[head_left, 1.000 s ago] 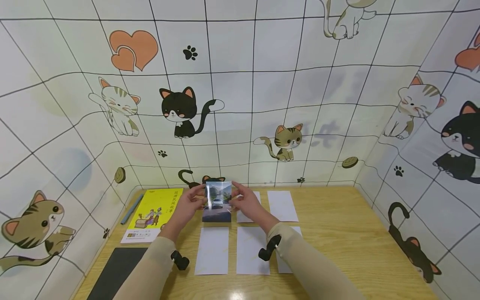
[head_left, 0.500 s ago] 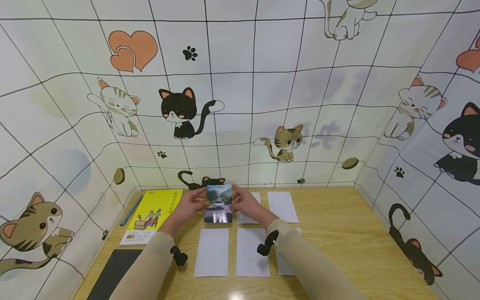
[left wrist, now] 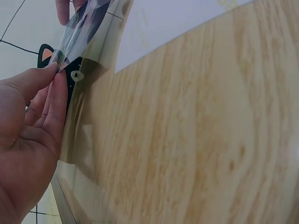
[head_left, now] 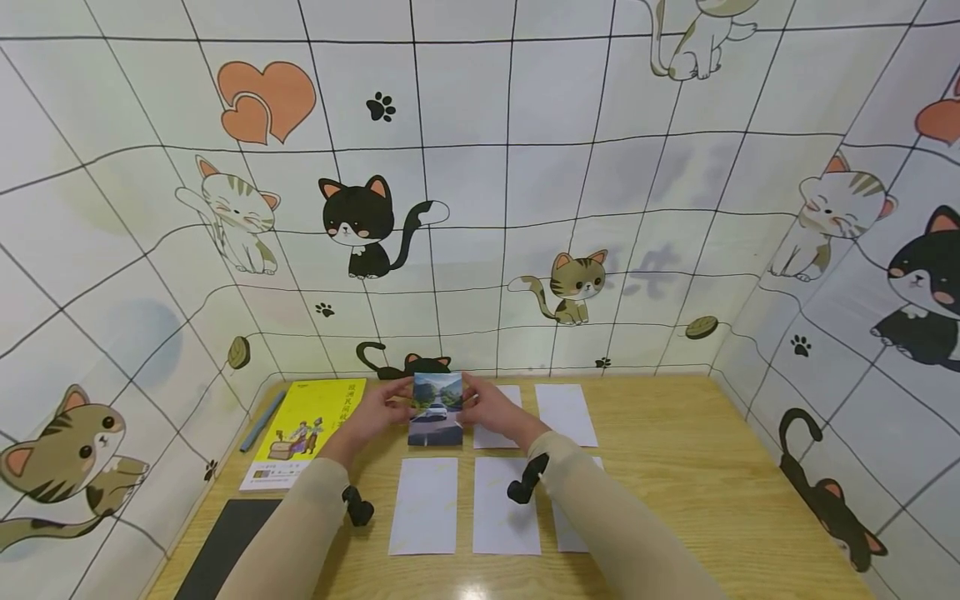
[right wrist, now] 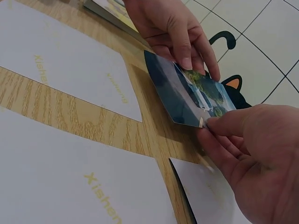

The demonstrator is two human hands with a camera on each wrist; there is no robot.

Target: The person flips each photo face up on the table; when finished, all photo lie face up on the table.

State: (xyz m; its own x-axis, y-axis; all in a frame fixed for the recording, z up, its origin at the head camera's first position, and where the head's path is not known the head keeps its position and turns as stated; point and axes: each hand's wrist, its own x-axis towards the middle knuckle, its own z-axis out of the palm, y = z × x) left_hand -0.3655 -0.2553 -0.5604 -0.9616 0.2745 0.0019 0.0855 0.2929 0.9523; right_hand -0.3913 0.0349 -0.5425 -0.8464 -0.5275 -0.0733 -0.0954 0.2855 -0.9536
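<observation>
Both hands hold a glossy photo [head_left: 437,412] showing a road, a car and green hills. It is tilted up, picture side towards the head camera, near the table's back edge. My left hand [head_left: 377,414] pinches its left edge between thumb and fingers. On the opposite edge, my right hand [head_left: 495,411] has the same kind of pinch. In the right wrist view the photo [right wrist: 187,95] bows slightly, its lower edge close over the wood. White rectangular sheets lie around it, one sheet [head_left: 423,506] in front and another [head_left: 498,398] partly behind the right hand.
More white sheets lie in rows, including one at the back right [head_left: 566,414] and one in the front middle [head_left: 504,521]. A yellow book [head_left: 307,429], a blue-grey pen [head_left: 262,421] and a dark flat panel [head_left: 228,542] lie left. Cat-patterned cloth walls surround the wooden table [head_left: 697,500].
The photo has come down slightly, and the glare across its picture has gone. Both hands keep their hold on its sides, with only small movement.
</observation>
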